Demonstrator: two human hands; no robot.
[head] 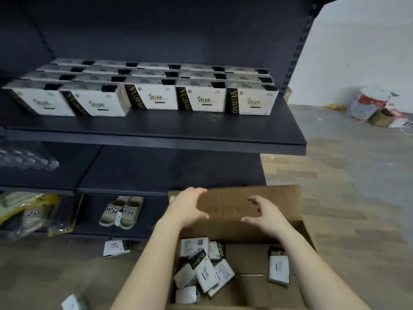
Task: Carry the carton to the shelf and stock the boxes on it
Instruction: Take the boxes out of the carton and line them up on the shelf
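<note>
You are stretching both bare forearms forward over the open carton (pixel 279 198), which is sitting on the floor just in front of the shelf (pixel 156 128). Your left hand (pixel 187 204) is spreading its fingers at the far flap's upper corner; whether it is actually gripping the flap I cannot tell. Your right hand (pixel 266 214) is hovering before the same flap, fingers wide and slightly hooked, holding nothing. Inside the carton, loose boxes (pixel 204 274) are lying jumbled, one reading "YUJIAO". On the shelf, stocked boxes (pixel 202 99) are showing "YUJIAO" and 雨娇. Lower down, slippers (pixel 121 211) are showing "YOY".
</note>
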